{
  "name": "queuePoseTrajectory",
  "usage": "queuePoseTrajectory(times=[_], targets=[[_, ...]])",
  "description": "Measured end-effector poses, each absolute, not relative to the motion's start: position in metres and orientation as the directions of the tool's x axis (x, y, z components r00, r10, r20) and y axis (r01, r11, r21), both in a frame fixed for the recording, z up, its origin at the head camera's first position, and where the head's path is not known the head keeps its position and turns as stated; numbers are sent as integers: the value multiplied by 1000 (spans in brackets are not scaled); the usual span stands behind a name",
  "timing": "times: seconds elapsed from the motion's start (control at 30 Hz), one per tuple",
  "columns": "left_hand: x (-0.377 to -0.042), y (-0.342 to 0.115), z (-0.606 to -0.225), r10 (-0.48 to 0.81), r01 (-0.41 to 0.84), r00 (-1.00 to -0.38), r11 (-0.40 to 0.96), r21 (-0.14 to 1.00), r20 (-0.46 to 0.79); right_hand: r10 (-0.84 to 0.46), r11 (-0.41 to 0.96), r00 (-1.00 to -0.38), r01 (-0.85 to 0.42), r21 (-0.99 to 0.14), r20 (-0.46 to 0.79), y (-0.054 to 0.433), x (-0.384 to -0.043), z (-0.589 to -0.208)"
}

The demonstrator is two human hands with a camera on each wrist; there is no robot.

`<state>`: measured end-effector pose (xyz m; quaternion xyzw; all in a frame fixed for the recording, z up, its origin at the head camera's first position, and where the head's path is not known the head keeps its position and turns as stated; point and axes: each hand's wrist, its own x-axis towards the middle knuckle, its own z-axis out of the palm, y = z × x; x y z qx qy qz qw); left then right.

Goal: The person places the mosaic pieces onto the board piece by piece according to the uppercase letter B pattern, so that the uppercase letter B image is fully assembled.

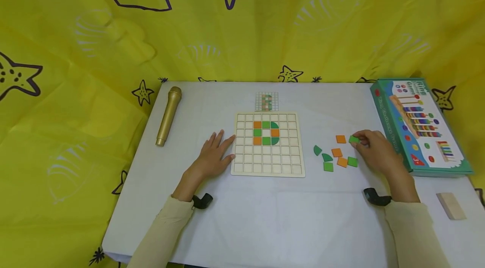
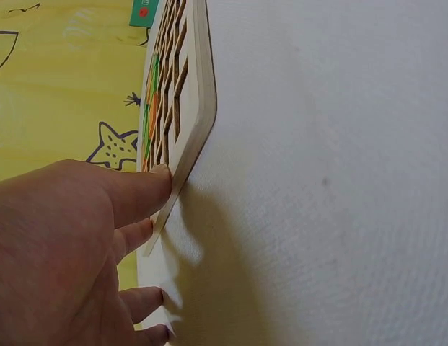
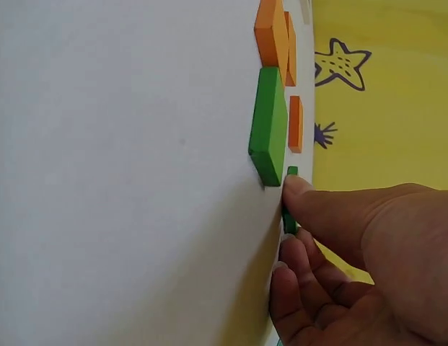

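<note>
In the head view, a wooden grid board [image 1: 267,168] lies mid-table. Orange and green squares plus dark green quarter-round tiles form a ring in its upper cells. My left hand [image 1: 213,155] has its fingers spread and touches the board's left edge with the thumb [image 2: 141,193]. To the right of the board, my right hand [image 1: 376,152] pinches a green square tile [image 1: 354,139] by its edge, at the table surface. Near it lie loose tiles: an orange square [image 1: 340,139], another green square [image 1: 352,161] and a dark green quarter-round [image 1: 317,150], among several others.
A small pattern card [image 1: 267,101] sits just behind the board. A gold microphone [image 1: 169,116] lies at the left. On the right are a teal game box [image 1: 424,127] and a wooden block [image 1: 451,206]. Yellow patterned cloth [image 1: 246,28] hangs behind the white table [image 1: 280,221].
</note>
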<state>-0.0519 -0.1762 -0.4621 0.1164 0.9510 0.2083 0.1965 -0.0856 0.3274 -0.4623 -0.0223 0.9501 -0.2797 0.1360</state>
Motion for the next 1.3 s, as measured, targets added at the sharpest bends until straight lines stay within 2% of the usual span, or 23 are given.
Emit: queuePoseTrajectory(times=[0.27, 0.63, 1.0, 1.3], targets=[[-52, -178, -464, 312, 151, -901, 876, 458, -300, -113, 815, -971, 31, -579, -211, 299, -98, -455], [-51, -177, -463, 312, 151, -902, 876, 458, -300, -209, 765, -959, -40, -643, -190, 218, -100, -447], [-52, -178, -463, 310, 148, -900, 879, 454, -307, -379, 716, -913, -189, -672, -148, 134, -88, -449], [-52, -179, -464, 311, 151, -899, 881, 448, -309, -462, 688, -884, -300, -660, -80, 92, -77, -455]])
